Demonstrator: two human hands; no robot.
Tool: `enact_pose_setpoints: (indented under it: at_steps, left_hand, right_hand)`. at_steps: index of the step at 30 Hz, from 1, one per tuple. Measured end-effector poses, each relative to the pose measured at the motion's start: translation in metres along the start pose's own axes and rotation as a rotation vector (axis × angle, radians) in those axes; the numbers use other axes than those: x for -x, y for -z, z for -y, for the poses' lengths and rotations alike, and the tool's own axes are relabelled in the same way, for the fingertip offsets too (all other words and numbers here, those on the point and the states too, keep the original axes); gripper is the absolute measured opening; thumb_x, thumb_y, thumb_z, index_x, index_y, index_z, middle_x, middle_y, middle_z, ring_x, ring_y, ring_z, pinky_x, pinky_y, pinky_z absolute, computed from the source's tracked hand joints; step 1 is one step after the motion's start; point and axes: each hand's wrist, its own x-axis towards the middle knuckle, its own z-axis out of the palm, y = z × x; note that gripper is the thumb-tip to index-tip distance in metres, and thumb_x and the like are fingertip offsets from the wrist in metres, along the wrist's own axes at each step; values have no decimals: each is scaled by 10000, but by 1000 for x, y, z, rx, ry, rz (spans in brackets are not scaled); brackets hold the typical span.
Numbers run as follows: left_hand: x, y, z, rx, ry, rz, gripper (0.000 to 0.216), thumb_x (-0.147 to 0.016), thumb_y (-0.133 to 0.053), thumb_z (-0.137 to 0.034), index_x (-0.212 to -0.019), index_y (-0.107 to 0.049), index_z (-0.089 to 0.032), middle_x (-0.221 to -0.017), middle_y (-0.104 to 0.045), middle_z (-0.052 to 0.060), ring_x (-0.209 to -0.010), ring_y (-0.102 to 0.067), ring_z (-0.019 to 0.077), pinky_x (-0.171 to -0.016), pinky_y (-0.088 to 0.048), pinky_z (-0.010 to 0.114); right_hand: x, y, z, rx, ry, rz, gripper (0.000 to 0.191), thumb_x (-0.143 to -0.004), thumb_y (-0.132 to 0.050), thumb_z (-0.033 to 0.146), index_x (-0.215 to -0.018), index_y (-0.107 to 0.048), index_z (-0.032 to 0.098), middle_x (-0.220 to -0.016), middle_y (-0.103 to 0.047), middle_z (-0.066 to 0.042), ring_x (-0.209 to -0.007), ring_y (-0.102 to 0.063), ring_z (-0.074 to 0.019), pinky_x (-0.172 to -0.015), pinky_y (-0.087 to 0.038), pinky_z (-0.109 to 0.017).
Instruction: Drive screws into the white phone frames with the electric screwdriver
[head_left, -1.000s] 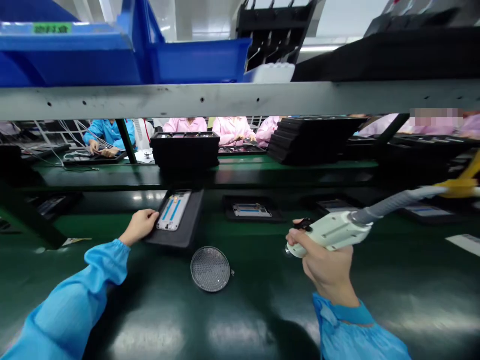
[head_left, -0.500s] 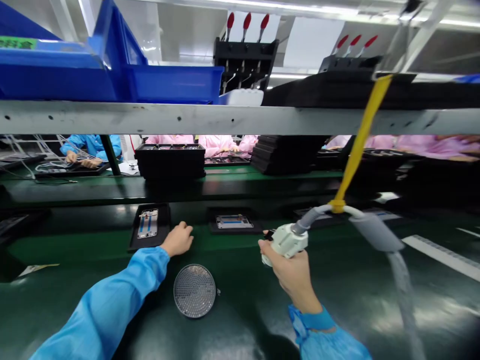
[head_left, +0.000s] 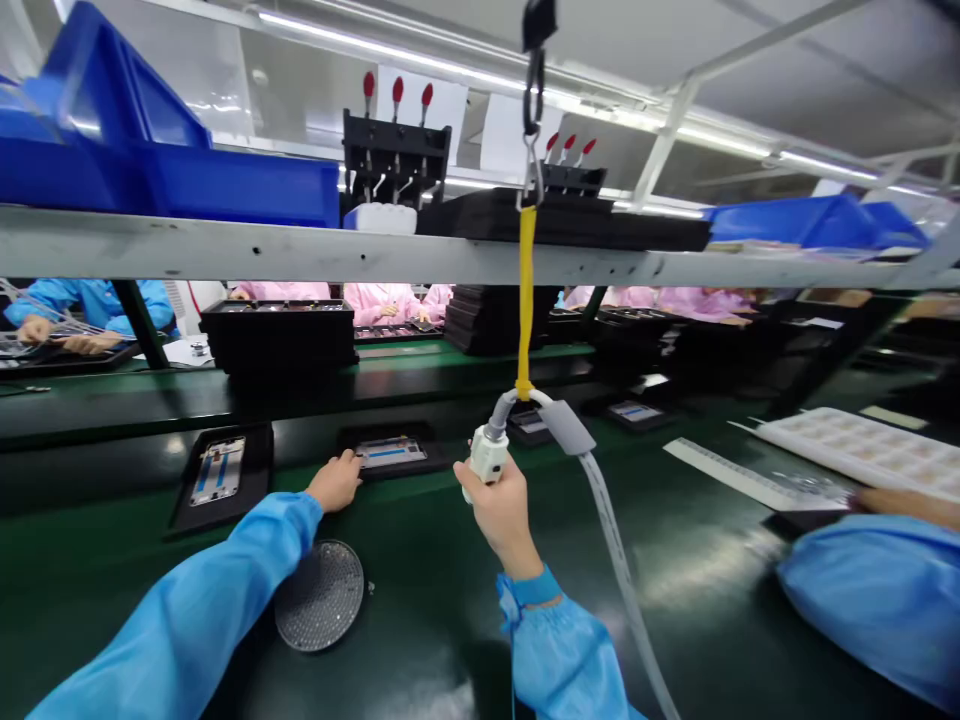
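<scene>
My right hand [head_left: 504, 508] is closed around a white power tool [head_left: 487, 454] that hangs by a yellow strap [head_left: 526, 300] from a hook overhead; a grey hose [head_left: 615, 560] runs down from it. My left hand [head_left: 335, 481] rests at the near left corner of a black tray [head_left: 394, 452] holding a device frame with a blue strip, fingers curled against its edge. A second black tray [head_left: 216, 473] with a similar frame lies further left. A round metal mesh disc [head_left: 320, 608] lies on the dark green belt under my left forearm.
More black trays [head_left: 634, 412] sit further right on the belt. A white compartment tray [head_left: 855, 447] and a co-worker's blue sleeve [head_left: 877, 590] are at the right. Stacked black trays [head_left: 277, 335] stand on the far bench, where people in pink and blue coats work. Blue bins [head_left: 150, 170] sit on the shelf above.
My left hand let go of the left tray and moved right to the middle tray. My right hand swung the tool left and upright. My head turned right and up.
</scene>
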Motion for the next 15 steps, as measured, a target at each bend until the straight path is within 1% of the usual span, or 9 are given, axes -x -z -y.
enact_pose_setpoints:
  at_steps: [2,4,6,8,10,11,12,13,15]
  left_hand:
    - [20,7,12,-10,-14,-54,315,-959,-608,-353,-1197,-589,-148,-1175,-619,84,-998,-637,204,-855,-563,403]
    - [50,17,25,-18,-36,-113,267,-964,-598,-340,-1140,-599,-139,-1116,-626,70,-949,-637,187,-832,-561,385]
    - [93,30,34,-22,-69,-166,200,-985,-548,-314,-1042,-603,-129,-1061,-618,71,-924,-626,185,-833,-555,378]
    - [148,43,37,-20,-105,-204,204,-1008,-465,-298,-972,-592,-142,-1052,-603,95,-944,-613,207,-856,-550,380]
    - [211,51,31,-18,-132,-231,220,-1015,-427,-310,-1014,-587,-158,-1081,-604,106,-1004,-610,238,-870,-547,387]
    - [243,52,25,-22,-156,-263,209,-1007,-449,-311,-1052,-588,-163,-1106,-611,110,-1062,-602,262,-893,-539,400]
    - [274,51,18,-52,-214,-357,186,-995,-476,-286,-1066,-594,-161,-1111,-628,113,-1120,-590,292,-911,-531,417]
    - [303,48,8,-75,-226,-410,147,-981,-494,-231,-1055,-603,-163,-1112,-643,111,-1164,-576,310,-928,-518,425]
    - [354,35,-13,-36,-208,-494,143,-959,-482,-136,-955,-619,-178,-1011,-678,84,-1109,-612,294,-908,-509,405]
  right_hand:
    - [-4,3,0,-2,0,-39,352,-680,-712,432,-907,-638,173,-709,-605,5,-654,-535,-157,-654,-458,-313]
    - [-7,7,0,-14,-5,-80,375,-658,-726,433,-911,-639,170,-715,-606,6,-660,-532,-157,-659,-453,-317]
    - [-10,10,-1,-34,-14,-118,383,-637,-744,432,-891,-634,168,-723,-605,6,-664,-529,-156,-661,-446,-321]
    - [-12,13,-3,-59,-21,-151,387,-621,-760,427,-877,-627,168,-726,-598,11,-663,-526,-151,-663,-443,-323]
    - [-14,15,-5,-83,-27,-169,391,-610,-779,418,-867,-623,167,-736,-600,13,-665,-532,-148,-659,-444,-321]
    - [-15,15,-6,-93,-29,-175,393,-604,-788,412,-864,-624,166,-737,-602,13,-666,-537,-148,-654,-445,-320]
    - [-15,15,-6,-102,-31,-179,396,-599,-796,406,-864,-628,164,-738,-606,12,-667,-543,-150,-650,-447,-321]
    - [-14,14,-6,-109,-31,-182,400,-594,-803,399,-868,-634,162,-741,-612,10,-670,-552,-153,-648,-452,-322]
    - [-11,13,-5,-116,-26,-181,404,-593,-810,383,-889,-650,159,-761,-629,0,-686,-577,-164,-653,-469,-330]
